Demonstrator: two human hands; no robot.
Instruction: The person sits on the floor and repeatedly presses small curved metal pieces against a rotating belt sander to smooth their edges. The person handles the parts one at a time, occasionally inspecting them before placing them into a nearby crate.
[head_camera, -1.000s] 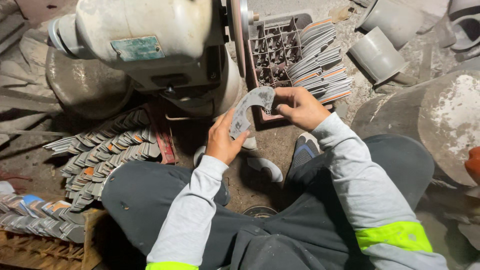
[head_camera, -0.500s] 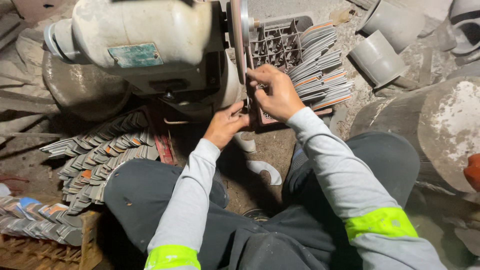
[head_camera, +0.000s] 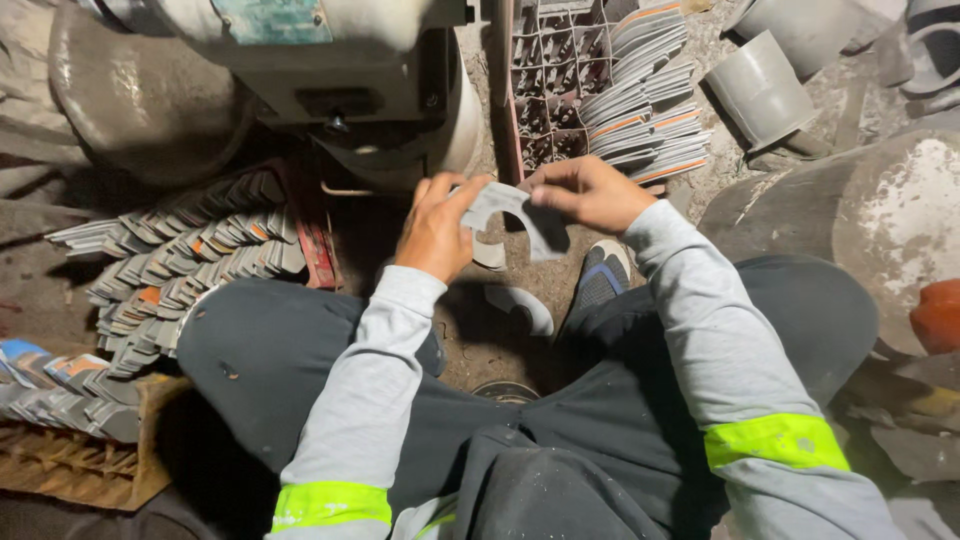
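Dusty workshop floor (head_camera: 500, 345) is spreading under a seated person, who is gripping a flat grey curved metal piece (head_camera: 510, 212) between both hands, just below a bench grinder (head_camera: 330, 70). The left hand (head_camera: 437, 228) is pinching its left end and the right hand (head_camera: 585, 193) its right end, so its long axis is lying across the body, while stacked blanks (head_camera: 190, 260) are lying to the left and a red crate (head_camera: 545, 95) is sitting ahead.

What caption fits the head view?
Both hands, left hand and right hand, hold a grey curved metal piece beside a grinder.

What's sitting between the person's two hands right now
In the head view, a flat grey metal piece with a curved cutout spans the gap: the left hand pinches one end and the right hand the other.
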